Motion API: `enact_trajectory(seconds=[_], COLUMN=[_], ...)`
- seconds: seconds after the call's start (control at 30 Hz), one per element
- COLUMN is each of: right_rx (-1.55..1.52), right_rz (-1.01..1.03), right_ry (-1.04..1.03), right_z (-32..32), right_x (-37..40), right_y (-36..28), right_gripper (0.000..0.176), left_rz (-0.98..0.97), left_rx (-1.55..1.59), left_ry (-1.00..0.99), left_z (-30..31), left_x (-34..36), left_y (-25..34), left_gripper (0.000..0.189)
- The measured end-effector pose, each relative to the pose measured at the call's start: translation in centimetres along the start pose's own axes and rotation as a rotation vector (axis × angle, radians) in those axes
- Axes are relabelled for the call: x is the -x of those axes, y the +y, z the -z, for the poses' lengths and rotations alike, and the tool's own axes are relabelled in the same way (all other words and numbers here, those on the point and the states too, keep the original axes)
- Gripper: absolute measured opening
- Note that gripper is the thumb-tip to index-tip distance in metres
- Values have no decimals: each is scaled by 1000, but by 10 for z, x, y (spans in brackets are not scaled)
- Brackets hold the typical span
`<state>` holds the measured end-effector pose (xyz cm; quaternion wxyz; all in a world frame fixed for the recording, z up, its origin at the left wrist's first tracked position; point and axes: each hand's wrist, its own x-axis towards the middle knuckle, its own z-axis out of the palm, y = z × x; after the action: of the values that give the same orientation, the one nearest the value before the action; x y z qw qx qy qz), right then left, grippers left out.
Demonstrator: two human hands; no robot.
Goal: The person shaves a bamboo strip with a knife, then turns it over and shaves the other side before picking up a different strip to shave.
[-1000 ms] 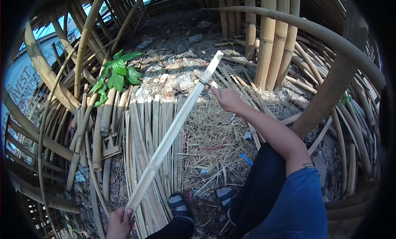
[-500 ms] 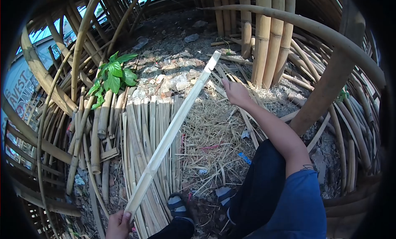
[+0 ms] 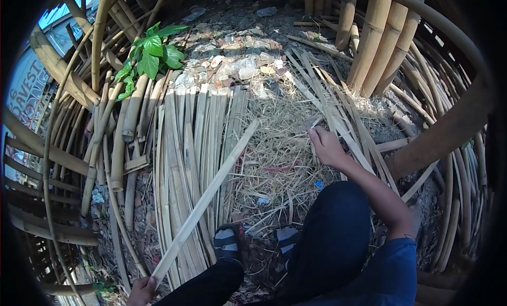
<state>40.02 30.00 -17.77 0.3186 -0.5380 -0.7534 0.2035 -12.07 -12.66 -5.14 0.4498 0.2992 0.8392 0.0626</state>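
Observation:
My left hand, at the bottom left, is closed round the lower end of a long pale bamboo strip. The strip slants up and to the right, its far end over the straw-like shavings. In my right hand, closed and held above the shavings, is a short greyish blade that looks like a knife; its handle is hidden by the fingers. The blade is apart from the strip. Under the strip lies a row of split bamboo strips, side by side on the ground.
More loose strips lie beyond my right hand. Thick upright bamboo poles stand behind them, and a leaning post is at right. Cut bamboo poles and a leafy plant are at left. Rubble covers the ground ahead.
The bamboo strip's far end has dropped and come nearer, away from my right hand. My right hand has moved lower and nearer my knee. The view has tilted down slightly.

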Motion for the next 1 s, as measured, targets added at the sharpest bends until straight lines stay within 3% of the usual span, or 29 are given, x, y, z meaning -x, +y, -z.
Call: enact_trajectory(seconds=[0.1, 0.13, 0.17, 0.23, 0.27, 0.3, 0.33, 0.37, 0.4, 0.43, 0.47, 0.5, 0.57, 0.6, 0.73, 0.8, 0.87, 1.0], right_rx=[42, -30, -101, -280, -451, -458, -573, -686, -861, -860, -982, -1106, -1116, -1148, -1158, -1144, -1032, -1199], right_rz=[-21, -58, -94, -152, -209, -217, -387, -560, -764, -771, -827, -884, -892, -883, -834, -777, -536, -647], right_ry=[-238, -300, -363, -294, -208, -221, -212, -201, -245, -263, -280, -291, -355, -306, -245, -250, -163, -141], right_z=[-52, -70, -86, -131, -157, -187, -220, -244, -239, -245, -252, -259, -271, -270, -273, -263, -249, -224], right_x=[27, 33, 38, 46, 48, 47, 48, 47, 39, 34, 30, 28, 32, 32, 30, 22, 10, -18], right_y=[-9, -16, -23, -28, -26, -17, -6, -4, -28, -40, -49, -55, -61, -70, -80, -90, -105, -133], right_gripper=[50, 49, 50, 50, 51, 51, 51, 51, 51, 51, 46, 42, 43, 43, 39, 37, 34, 30], left_rz=[184, 387, 408, 411, 427, 318, 209, 228, 224, 219, 290, 301, 462, 503, 540, 456, 369, 181], left_rx=[-163, 242, 242, -14, -15, 22, 60, 59, 146, 237, 315, 312, 265, 391, 297, 274, 258, 244], left_ry=[69, 15, 16, -13, -15, 109, 232, 230, 74, -79, 65, 70, 173, 180, 167, 76, -6, -148], left_z=[-16, -20, -21, -25, -29, -35, -35, -29, -24, -24, -35, -38, -38, -40, -36, -31, -24, -17], left_x=[22, 13, 12, 14, 4, -14, -25, -31, -34, -33, -26, -23, -19, -14, -10, -12, -15, -17], left_y=[32, 16, 1, 10, -27, -95, -137, -146, -150, -154, -156, -149, -125, -108, -106, -118, -135, -158], left_gripper=[44, 58, 58, 61, 61, 48, 47, 47, 46, 46, 43, 43, 41, 39, 37, 39, 42, 51])
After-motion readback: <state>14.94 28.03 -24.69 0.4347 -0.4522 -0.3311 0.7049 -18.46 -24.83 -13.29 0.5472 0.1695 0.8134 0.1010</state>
